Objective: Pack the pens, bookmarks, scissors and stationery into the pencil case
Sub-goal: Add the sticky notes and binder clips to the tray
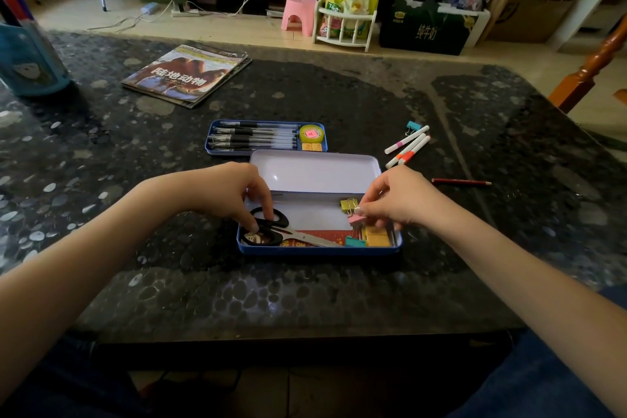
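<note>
Both hands in the blue tin pencil case (pixel 319 249), mid-pack, centre of table.

Nearest: left hand (pixel 230 192) w/ fingers curled onto the black scissors (pixel 271 224) handles at 9 o'clock in the tin; looks like steadying, can't tell if gripped. Right hand (pixel 397 200) pinches a pink binder clip (pixel 355 220) at 3 o'clock, yellow and teal clips just beside. Clips: light, springy, take by the wire arms. Scissors stiff, blade pointy – hold by loops. Farther, 12 o'clock: tray of black pens (pixel 252 137). At 1–2 o'clock: white markers (pixel 407 146), red pencil (pixel 461 182), still unpacked; slim, roll easily.
</note>
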